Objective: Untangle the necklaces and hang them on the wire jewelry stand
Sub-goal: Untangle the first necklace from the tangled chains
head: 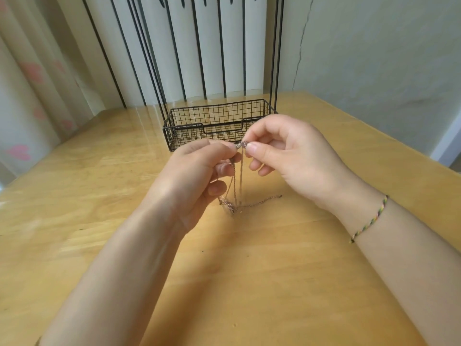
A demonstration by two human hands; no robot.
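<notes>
Thin rose-gold necklace chains point(237, 186) hang in a tangle between my two hands above the wooden table point(99, 196). My left hand point(199, 176) pinches the top of the chains from the left. My right hand point(287, 156) pinches the same small knot from the right with thumb and forefinger. The lower strands pool on the table, and one chain end point(264, 199) trails to the right. The black wire jewelry stand point(219, 121) stands just behind my hands, with a mesh basket base and tall upright rods that run out of the top of the view.
A pale wall lies to the right of the table. White curtains with pink shapes hang to the left and behind the stand. A braided cord bracelet point(369, 218) circles my right wrist.
</notes>
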